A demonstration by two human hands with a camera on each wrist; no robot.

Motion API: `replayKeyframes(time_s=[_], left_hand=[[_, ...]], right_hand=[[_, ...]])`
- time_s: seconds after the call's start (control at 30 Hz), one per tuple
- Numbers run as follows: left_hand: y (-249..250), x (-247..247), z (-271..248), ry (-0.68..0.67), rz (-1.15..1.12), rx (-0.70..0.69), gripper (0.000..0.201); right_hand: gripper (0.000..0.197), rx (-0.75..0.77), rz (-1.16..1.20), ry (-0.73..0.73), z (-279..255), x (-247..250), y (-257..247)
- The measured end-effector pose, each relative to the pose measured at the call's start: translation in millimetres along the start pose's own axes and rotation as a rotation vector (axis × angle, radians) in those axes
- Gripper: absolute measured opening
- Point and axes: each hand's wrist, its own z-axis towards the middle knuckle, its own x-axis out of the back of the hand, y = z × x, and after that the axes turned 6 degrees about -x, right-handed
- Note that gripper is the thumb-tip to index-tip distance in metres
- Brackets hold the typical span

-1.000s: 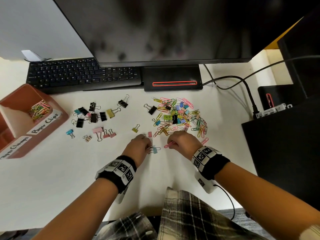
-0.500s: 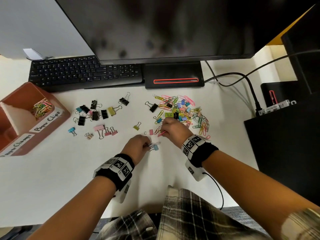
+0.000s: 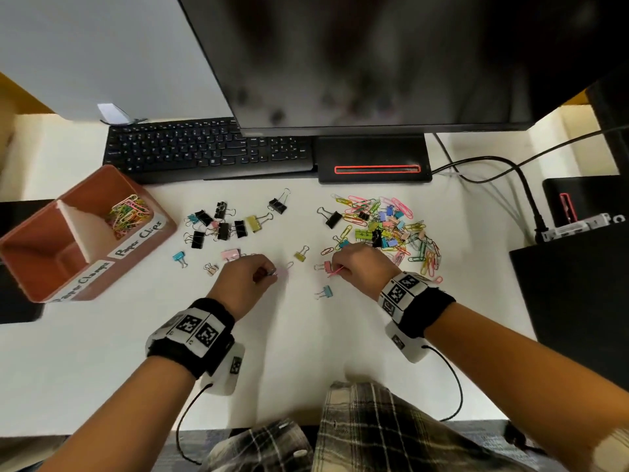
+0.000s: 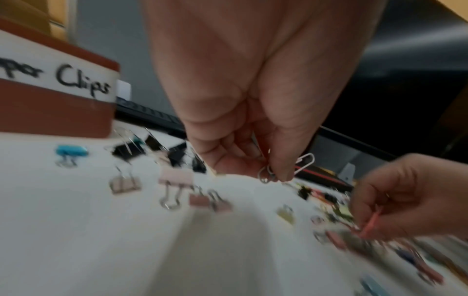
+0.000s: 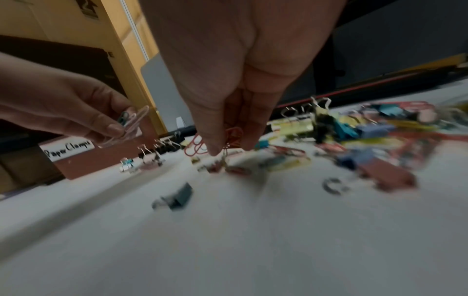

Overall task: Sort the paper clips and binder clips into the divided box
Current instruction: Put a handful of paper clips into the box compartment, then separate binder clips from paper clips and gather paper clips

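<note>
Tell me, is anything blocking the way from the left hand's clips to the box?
Nothing visible does. The left hand pinches paper clips above the desk, and loose binder clips lie low on the desk between it and the open-topped box.

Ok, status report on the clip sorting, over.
Left hand pinches pale paper clips. Right hand pinches pink paper clip. Divided box: paper-clip side partly filled. Nothing blocking.

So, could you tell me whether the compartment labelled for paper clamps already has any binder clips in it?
No, the near compartment of the divided box looks bare in the head view, and the binder clips lie on the desk.
</note>
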Motion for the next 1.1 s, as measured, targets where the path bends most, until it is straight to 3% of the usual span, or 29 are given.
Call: replayKeyframes(time_s=[0.13, 0.33, 0.53, 0.67, 0.8, 0.9, 1.1], left_hand=[[-27, 62, -11, 0.097, 0.020, 0.050, 0.013], [-84, 163, -9, 0.334, 0.107, 0.247, 0.018], [-121, 206, 9, 0.278, 0.063, 0.329, 0.024], [-130, 218, 0, 0.313, 0.154, 0.297, 0.034], [-120, 200, -13, 0.360, -0.018, 0.172, 0.047], [-100, 173, -4, 0.337, -0.102, 0.079, 0.036], [-35, 94, 27, 0.126, -0.226, -0.039, 0.028]], right_hand=[[0.015, 0.101, 0.003, 0.099, 7, 24, -45], [0.013, 0.213, 0.057, 0.223, 72, 61, -168], [0.011, 0.205, 0.193, 0.213, 145, 57, -289], [0.036, 0.141, 0.282, 0.136, 171, 29, -314], [0.036, 0.189, 0.392, 0.151, 153, 18, -289], [0.022, 0.202, 0.400, 0.235, 121, 20, -234], [0.016, -0.162, 0.238, 0.434, 47, 24, -75]])
